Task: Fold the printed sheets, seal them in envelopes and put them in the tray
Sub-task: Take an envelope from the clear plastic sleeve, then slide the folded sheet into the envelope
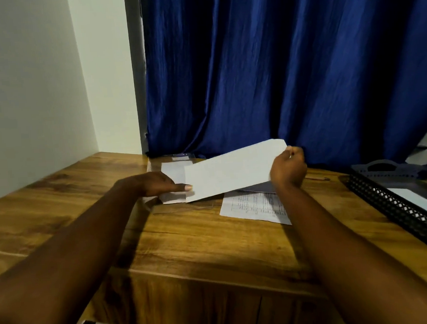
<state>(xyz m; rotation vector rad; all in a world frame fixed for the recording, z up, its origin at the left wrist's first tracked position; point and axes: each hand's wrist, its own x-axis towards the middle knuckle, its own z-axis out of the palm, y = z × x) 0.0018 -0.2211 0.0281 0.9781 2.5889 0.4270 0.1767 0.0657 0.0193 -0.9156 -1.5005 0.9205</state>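
A: Where's our envelope (233, 171)?
B: We've got it over mid-table (187, 242), tilted. R hand (287, 169) fingers curl round its 3 o'clock end. L hand (156, 183) thumb's on the 9 o'clock corner; other fingers hidden, can't tell grip.
A: Printed sheet (256, 208)?
B: Flat at its 5 o'clock. Tray (387, 201) at table's 3 o'clock.

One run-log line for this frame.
phase: envelope handling | right hand: grips envelope right end, raised | left hand: thumb at its left edge, grip unclear | printed sheet: flat on desk | tray: at right
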